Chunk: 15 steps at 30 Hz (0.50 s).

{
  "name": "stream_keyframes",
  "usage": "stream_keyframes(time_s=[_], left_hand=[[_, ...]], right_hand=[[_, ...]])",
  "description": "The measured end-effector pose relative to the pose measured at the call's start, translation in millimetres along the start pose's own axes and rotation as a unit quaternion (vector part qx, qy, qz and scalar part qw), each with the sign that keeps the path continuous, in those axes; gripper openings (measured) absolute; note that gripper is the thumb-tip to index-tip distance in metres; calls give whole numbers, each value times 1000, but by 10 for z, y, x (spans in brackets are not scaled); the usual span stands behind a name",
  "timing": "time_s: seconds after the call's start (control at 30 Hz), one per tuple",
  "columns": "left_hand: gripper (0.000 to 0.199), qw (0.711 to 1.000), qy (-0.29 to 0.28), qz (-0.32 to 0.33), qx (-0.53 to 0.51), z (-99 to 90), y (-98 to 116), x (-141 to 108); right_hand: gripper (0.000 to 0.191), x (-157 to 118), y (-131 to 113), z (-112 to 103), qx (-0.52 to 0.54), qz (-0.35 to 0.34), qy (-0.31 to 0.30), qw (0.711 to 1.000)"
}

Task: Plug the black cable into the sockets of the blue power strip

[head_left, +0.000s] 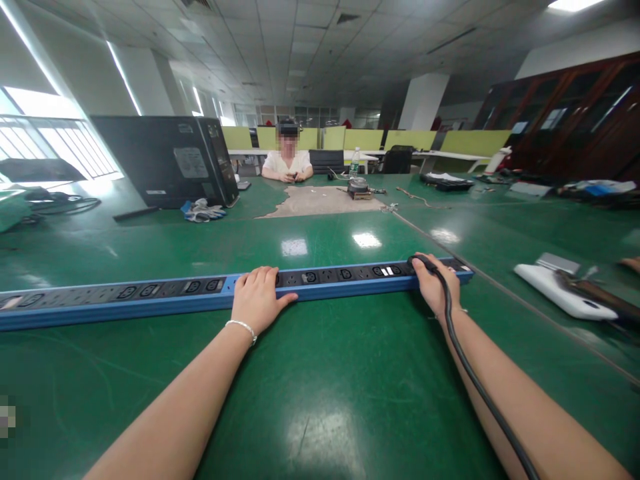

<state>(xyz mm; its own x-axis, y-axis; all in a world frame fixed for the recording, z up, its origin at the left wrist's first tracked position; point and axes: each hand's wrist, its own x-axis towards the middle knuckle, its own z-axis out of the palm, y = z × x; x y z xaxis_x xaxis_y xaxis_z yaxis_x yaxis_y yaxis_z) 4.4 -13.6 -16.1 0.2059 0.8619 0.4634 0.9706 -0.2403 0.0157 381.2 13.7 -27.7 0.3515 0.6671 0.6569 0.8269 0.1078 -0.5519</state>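
**One head-worn view, facing forward and down**

From the wearer's head, the camera looks across the green tabletop (325,360), close at the bottom of the frame, toward distant partitions (410,140) and the ceiling (277,40) along the top.

- The blue power strip (350,291) runs out past the left edge.
- The left hand (256,300) hides part of its top.
- The plug (419,261) is partly covered by the right hand (439,287); its cable (470,367) leaves the bottom edge.
- What the seated person (287,160) holds is too small to tell.
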Motion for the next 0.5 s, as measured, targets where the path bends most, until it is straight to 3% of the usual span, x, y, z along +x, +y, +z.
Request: stream_keyframes(time_s=[0.33,0.5], left_hand=[[62,1000,-6,-3,-6,-5,5,0],[61,1000,7,-4,-4,14,-1,-5]], right_hand=[[39,21,-52,27,-90,-2,-31,995],[40,-1,-46,56,-88,31,-19,995]])
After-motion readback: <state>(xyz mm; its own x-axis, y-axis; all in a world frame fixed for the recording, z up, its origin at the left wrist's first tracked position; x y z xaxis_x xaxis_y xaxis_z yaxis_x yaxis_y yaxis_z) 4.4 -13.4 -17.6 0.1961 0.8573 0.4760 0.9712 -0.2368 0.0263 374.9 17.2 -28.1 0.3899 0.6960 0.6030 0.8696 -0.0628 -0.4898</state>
